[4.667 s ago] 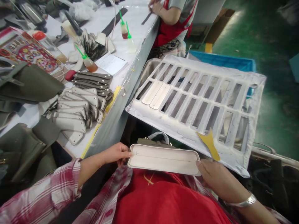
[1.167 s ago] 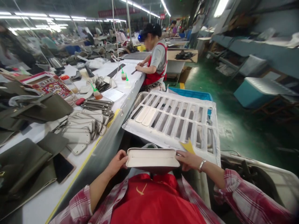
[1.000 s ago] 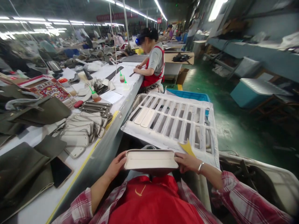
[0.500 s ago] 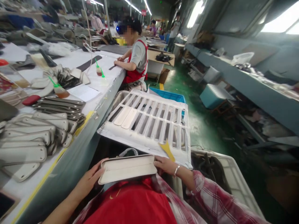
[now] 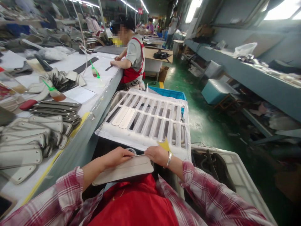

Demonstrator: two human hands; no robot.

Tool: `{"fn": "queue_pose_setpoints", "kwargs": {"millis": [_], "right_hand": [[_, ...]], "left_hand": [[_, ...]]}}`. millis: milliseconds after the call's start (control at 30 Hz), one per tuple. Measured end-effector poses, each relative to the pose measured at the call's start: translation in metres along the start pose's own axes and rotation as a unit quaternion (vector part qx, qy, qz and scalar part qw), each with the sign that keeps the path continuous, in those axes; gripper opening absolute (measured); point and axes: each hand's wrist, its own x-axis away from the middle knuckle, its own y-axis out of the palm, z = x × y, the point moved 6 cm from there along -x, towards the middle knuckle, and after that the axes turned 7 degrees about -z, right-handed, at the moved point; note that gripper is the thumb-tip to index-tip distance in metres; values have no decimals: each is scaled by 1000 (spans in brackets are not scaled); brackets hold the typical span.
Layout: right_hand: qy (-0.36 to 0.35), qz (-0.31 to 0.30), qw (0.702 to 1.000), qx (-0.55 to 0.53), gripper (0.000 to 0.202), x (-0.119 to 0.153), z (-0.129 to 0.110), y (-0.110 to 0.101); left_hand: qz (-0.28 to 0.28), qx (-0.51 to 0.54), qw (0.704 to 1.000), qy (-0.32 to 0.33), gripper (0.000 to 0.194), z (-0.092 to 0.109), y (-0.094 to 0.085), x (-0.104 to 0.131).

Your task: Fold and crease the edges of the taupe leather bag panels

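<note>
A cream, flat-sided bag (image 5: pixel 128 168) with rounded corners and a dark edge is held against the red apron at my waist. A dark line runs along its pale face. My left hand (image 5: pixel 118 157) reaches over its upper edge near the middle, fingers closed on it, beside a clear plastic-wrapped loop (image 5: pixel 132 151) that looks like a handle. At the upper right corner, my right hand (image 5: pixel 158 155) grips the same edge, thumb and fingers pressed together. The bag's far side is hidden by my hands.
Before me stands a white slatted rack (image 5: pixel 150 117) bearing two cream strips (image 5: pixel 123 117) and a yellow piece (image 5: pixel 164 145). Left, the table (image 5: pixel 94 108) carries stacked straps (image 5: pixel 21 153) and glue bottles (image 5: pixel 56 94). A co-worker (image 5: pixel 135 55) sits beyond; a white crate (image 5: pixel 242 175) is right.
My left hand has moved from the bag's left end to its upper edge, near the middle. The bag's face has tilted, and my right hand has shifted slightly left and up along the corner.
</note>
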Motion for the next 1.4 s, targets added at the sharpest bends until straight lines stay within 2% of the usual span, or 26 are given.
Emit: {"fn": "queue_pose_setpoints", "kwargs": {"millis": [133,267,400,567,700,833,967,1133,1200,1267,1400], "right_hand": [[14,-25,999,24,23,2,0,1],[-20,-64,997,42,19,1,-7,1],[-49,-96,990,87,15,4,-15,4],[-83,-90,985,122,20,9,-27,1],[-29,-80,996,40,31,-5,-16,-7],[11,-109,992,-62,29,-31,4,-3],[59,-192,967,-154,24,-47,20,16],[-19,-237,930,-282,34,-52,6,29],[-20,-258,921,-293,36,-54,2,31],[-4,-278,915,-294,37,-57,2,31],[22,-316,902,-294,38,-63,4,31]], "left_hand": [[8,14,1000,-9,31,-3,4,1],[4,-31,999,8,32,4,10,4],[4,-148,989,10,35,2,23,7],[-7,-340,939,42,45,1,40,11],[2,-418,907,57,42,9,41,12],[20,-444,893,69,39,12,39,13],[47,-433,896,85,38,8,41,14],[60,-420,902,84,39,8,44,12],[48,-407,908,82,40,3,38,17],[19,-362,929,77,41,-9,27,28],[-43,-253,965,47,45,-41,5,63]]}}
